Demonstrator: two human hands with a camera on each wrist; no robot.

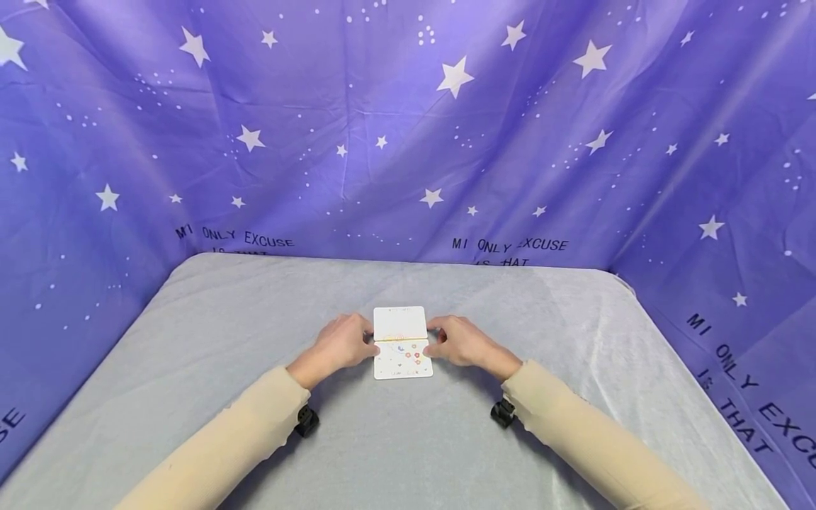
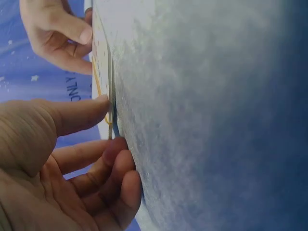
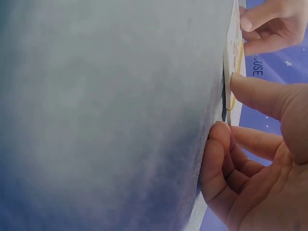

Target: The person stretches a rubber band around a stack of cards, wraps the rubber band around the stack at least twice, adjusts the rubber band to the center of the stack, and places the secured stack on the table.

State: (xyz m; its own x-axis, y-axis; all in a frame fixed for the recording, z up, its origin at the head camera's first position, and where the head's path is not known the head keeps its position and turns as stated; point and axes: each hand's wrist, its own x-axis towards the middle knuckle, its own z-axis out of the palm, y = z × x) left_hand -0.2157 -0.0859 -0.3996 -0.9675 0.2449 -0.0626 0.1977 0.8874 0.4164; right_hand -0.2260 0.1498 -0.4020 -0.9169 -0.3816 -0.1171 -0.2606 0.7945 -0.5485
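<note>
A small white notebook [image 1: 403,363] with a flower print lies in the middle of the table. Its plain white upper part [image 1: 399,320] extends away from me, and a thin yellow line [image 1: 408,340] runs across between the two parts. At its left edge my left hand [image 1: 341,341] holds it between thumb and fingers. My right hand [image 1: 467,343] grips the right edge in the same way. Seen side-on in the left wrist view, the notebook [image 2: 100,55] is thin, with the left thumb [image 2: 86,114] against it. In the right wrist view the right thumb [image 3: 257,94] touches its edge.
A grey cloth [image 1: 395,446] covers the table. Purple curtains [image 1: 357,177] with white stars and black lettering stand behind and at both sides. A dark wrist device [image 1: 307,421] sits under the left sleeve, and another [image 1: 502,414] under the right.
</note>
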